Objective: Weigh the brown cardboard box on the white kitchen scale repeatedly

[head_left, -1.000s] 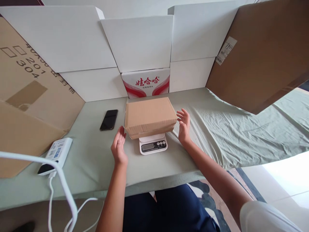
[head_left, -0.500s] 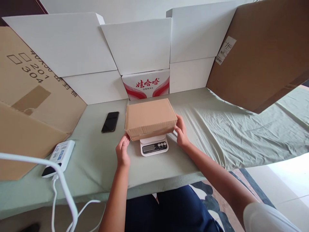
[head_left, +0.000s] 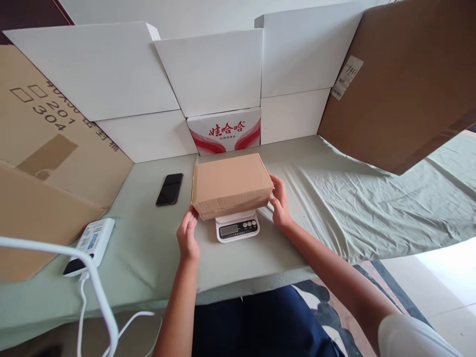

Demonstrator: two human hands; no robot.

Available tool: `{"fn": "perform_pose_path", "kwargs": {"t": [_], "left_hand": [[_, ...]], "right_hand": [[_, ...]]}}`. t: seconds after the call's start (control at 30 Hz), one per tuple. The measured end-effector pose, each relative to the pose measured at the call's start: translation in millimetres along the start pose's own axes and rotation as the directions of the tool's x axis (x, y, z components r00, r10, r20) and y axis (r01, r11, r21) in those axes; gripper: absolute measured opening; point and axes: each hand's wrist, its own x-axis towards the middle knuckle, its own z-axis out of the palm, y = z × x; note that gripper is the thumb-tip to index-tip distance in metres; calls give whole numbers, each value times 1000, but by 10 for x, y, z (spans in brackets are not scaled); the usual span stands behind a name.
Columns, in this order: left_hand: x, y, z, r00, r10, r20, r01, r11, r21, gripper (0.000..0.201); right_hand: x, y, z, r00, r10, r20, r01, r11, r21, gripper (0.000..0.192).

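A closed brown cardboard box (head_left: 231,181) sits over a white kitchen scale (head_left: 237,239), hiding the scale's platform. The scale's display and buttons face me; no reading can be made out. My left hand (head_left: 188,235) holds the box at its near left corner, fingers partly hidden beneath it. At the right end, my right hand (head_left: 278,202) grips the box, its thumb at the near corner and its fingers along the side. Whether the box rests fully on the scale I cannot tell.
A black phone (head_left: 169,189) lies left of the box. Farther left are a white power bank-like device (head_left: 92,243) with a cable and a white curved tube (head_left: 100,287). White boxes (head_left: 211,74) line the back; large cardboard boxes (head_left: 394,89) flank the green cloth (head_left: 148,253).
Almost nothing differs. The view has shifted very slightly, and both hands keep their hold on the cardboard box over the scale.
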Motion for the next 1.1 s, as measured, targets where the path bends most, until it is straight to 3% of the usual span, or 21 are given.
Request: {"fn": "perform_pose_path", "kwargs": {"t": [0.17, 0.3, 0.47, 0.57, 0.67, 0.8, 1.1], "left_hand": [[-29, -29, 0, 999, -2, 41, 1, 1000, 23, 72], [92, 56, 35, 996, -2, 89, 1, 1000, 10, 66], [686, 118, 259, 987, 13, 158, 4, 995, -102, 59], [1038, -73, 430, 987, -57, 150, 74, 991, -110, 59], [1194, -308, 523, 984, -117, 131, 129, 988, -90, 58], [1215, -416, 512, 978, -154, 138, 179, 967, -183, 55], [1324, -233, 322, 933, -327, 154, 359, 789, -498, 47]], "right_hand": [[-22, -16, 6, 997, 11, 73, -10, 1000, -12, 58], [69, -59, 24, 999, 5, 42, -6, 1000, 15, 59], [540, 43, 185, 998, -68, -2, 68, 996, 50, 53], [811, 314, 327, 999, -41, 3, 41, 998, 51, 55], [923, 595, 416, 1000, 19, -10, -19, 999, 35, 58], [922, 761, 425, 997, 73, 11, -74, 997, 38, 56], [932, 794, 369, 975, 212, -70, -204, 973, 109, 46]]}}
